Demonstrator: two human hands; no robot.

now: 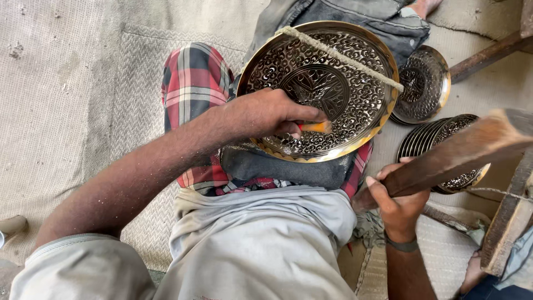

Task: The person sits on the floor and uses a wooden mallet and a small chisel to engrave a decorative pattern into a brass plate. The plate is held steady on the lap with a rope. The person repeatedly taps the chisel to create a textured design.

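A large round engraved metal plate (355, 83) with a golden rim rests tilted on my lap, over a dark cloth and plaid fabric. A rope (338, 55) stretches across its upper part. My left hand (266, 114) lies on the plate's lower edge and grips a small orange-tipped tool (316, 127) pressed to the patterned surface. My right hand (397, 203) is closed around the handle of a brown wooden mallet (461, 150), raised to the right of the plate.
A smaller engraved plate (425, 83) lies at the upper right, and a stack of similar plates (438, 139) stands behind the mallet. Woven mats (72, 100) cover the floor. A wooden beam (511, 216) sits at the right edge.
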